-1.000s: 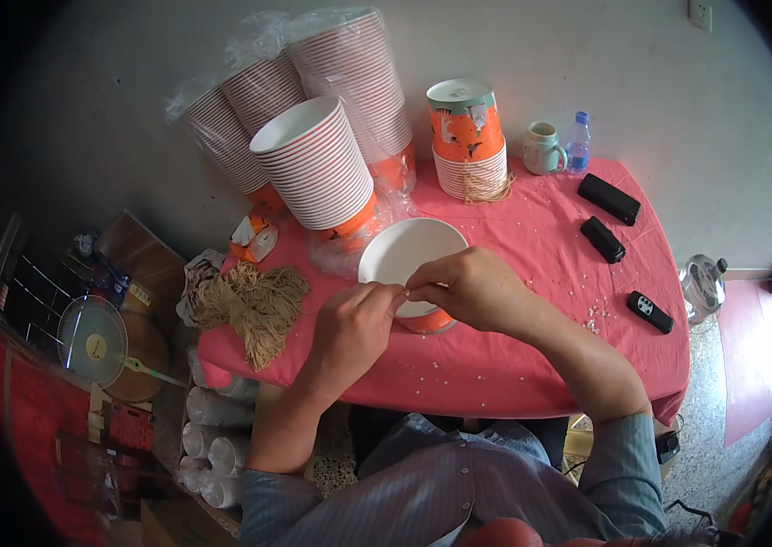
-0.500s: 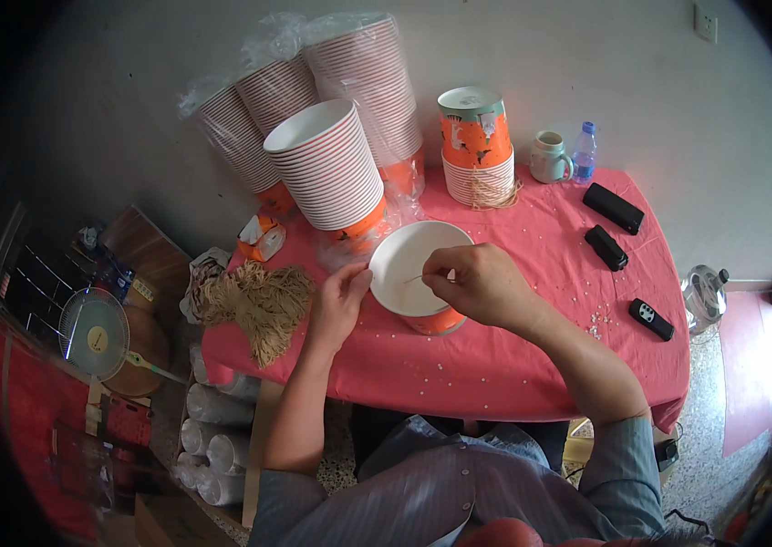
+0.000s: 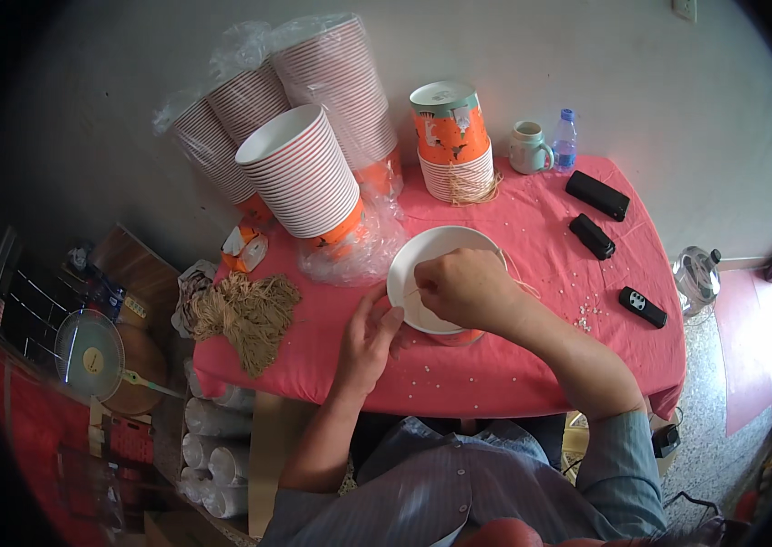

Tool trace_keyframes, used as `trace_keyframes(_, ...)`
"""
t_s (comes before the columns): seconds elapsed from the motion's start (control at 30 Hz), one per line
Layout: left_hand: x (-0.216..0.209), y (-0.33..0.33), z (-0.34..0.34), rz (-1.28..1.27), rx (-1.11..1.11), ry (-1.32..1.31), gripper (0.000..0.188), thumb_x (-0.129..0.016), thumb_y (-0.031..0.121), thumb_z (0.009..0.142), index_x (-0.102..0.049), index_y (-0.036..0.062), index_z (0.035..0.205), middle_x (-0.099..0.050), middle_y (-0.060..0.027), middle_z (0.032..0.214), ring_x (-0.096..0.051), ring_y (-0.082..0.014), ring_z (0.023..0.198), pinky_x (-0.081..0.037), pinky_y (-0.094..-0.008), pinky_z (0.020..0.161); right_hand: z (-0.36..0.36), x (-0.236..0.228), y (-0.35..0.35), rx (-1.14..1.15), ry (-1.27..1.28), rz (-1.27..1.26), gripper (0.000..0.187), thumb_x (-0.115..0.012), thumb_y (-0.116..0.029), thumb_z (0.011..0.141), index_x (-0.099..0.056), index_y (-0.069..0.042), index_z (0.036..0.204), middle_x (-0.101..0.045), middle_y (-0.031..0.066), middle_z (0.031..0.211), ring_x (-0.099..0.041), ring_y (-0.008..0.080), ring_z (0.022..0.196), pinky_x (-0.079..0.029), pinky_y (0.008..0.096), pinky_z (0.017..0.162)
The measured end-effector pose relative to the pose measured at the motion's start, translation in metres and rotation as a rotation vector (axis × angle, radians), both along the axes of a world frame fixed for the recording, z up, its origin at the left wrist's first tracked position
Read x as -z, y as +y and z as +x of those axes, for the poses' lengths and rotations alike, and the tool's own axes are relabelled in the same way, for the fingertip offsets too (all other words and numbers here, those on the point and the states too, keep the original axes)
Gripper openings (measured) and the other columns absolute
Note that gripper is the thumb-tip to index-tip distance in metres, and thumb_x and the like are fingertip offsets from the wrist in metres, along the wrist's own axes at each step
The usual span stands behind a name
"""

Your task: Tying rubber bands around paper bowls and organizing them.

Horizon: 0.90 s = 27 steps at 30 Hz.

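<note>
A round paper bucket (image 3: 401,266), white inside and orange outside, stands open end up near the table's front edge. My left hand (image 3: 369,345) holds its left side, thumb near the rim and fingers against the outer wall. Over the opening, my right hand (image 3: 466,287) is closed in a pinch on a thin pale string. A short bit of this string shows inside the bucket by my fingertips, and a loop of string (image 3: 524,286) hangs out past the right rim. My right hand hides much of the bucket's inside.
Tall stacks of nested paper buckets (image 3: 299,173), some wrapped in plastic, stand at the back left. An upturned bucket stack (image 3: 451,137) carries loops of string. A string bundle (image 3: 244,319) lies left. Right are a mug (image 3: 528,149), bottle (image 3: 565,141) and black objects (image 3: 597,196).
The bucket has moved right and slightly nearer to me, with both hands following. My right hand has turned palm down, and a string loop now shows beyond the right rim.
</note>
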<state>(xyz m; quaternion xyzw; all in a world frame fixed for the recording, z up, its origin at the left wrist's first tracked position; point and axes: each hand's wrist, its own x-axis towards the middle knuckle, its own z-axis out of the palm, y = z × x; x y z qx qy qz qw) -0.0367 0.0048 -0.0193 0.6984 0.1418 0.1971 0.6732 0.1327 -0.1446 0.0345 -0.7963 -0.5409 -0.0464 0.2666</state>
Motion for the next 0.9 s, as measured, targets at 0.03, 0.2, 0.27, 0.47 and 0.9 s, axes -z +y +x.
trace_keyframes(0.03, -0.0007, 0.0000, -0.0006, -0.027, 0.024, -0.009, 0.053, -0.069, 0.029, 0.111, -0.052, 0.0037, 0.155, -0.071, -0.0017, 0.096, -0.066, -0.0092, 0.075, -0.048, -0.0235, 0.060, -0.0019, -0.0003, -0.0005, -0.006, -0.011, -0.003, 0.016, -0.069, -0.025, 0.092, -0.082, -0.015, 0.091, -0.076, 0.0131, 0.079, -0.076, 0.0366, 0.072, -0.062, 0.0512, 0.067)
trace_keyframes(0.2, -0.0028, -0.0030, -0.0038, -0.045, 0.070, -0.017, 0.059, -0.071, 0.029, 0.110, -0.048, 0.0048, 0.159, -0.070, -0.0013, 0.098, -0.066, -0.0085, 0.079, -0.048, -0.0228, 0.063, -0.0023, 0.0023, 0.0009, -0.005, -0.017, 0.002, 0.016, -0.070, -0.026, 0.091, -0.082, -0.015, 0.091, -0.076, 0.0138, 0.078, -0.077, 0.0368, 0.072, -0.062, 0.0515, 0.066)
trace_keyframes(0.27, 0.0014, -0.0018, -0.0048, -0.010, 0.082, -0.022, 0.063, -0.072, 0.029, 0.109, -0.047, 0.0052, 0.161, -0.070, -0.0008, 0.096, -0.066, -0.0082, 0.081, -0.048, -0.0227, 0.066, -0.0005, 0.0039, 0.0016, -0.004, -0.021, 0.008, 0.016, -0.070, -0.026, 0.091, -0.081, -0.014, 0.091, -0.076, 0.0141, 0.078, -0.077, 0.0369, 0.072, -0.062, 0.0514, 0.066)
trace_keyframes(0.47, 0.0052, -0.0028, -0.0063, -0.016, 0.096, -0.011, 0.063, -0.072, 0.027, 0.108, -0.046, 0.0053, 0.162, -0.068, -0.0004, 0.093, -0.065, -0.0083, 0.082, -0.049, -0.0235, 0.070, 0.0008, 0.0059, 0.0025, -0.033, -0.016, -0.010, 0.016, -0.070, -0.025, 0.091, -0.081, -0.014, 0.093, -0.076, 0.0140, 0.079, -0.077, 0.0370, 0.073, -0.062, 0.0519, 0.067)
trace_keyframes(0.9, 0.0027, -0.0009, -0.0076, -0.013, 0.084, -0.013, 0.059, -0.071, 0.026, 0.108, -0.049, 0.0056, 0.160, -0.066, 0.0002, 0.091, -0.062, -0.0077, 0.082, -0.048, -0.0244, 0.071, -0.0011, 0.0083, 0.0066, -0.079, -0.033, -0.025, 0.017, -0.071, -0.025, 0.092, -0.082, -0.014, 0.097, -0.077, 0.0140, 0.081, -0.077, 0.0359, 0.076, -0.062, 0.0508, 0.069)
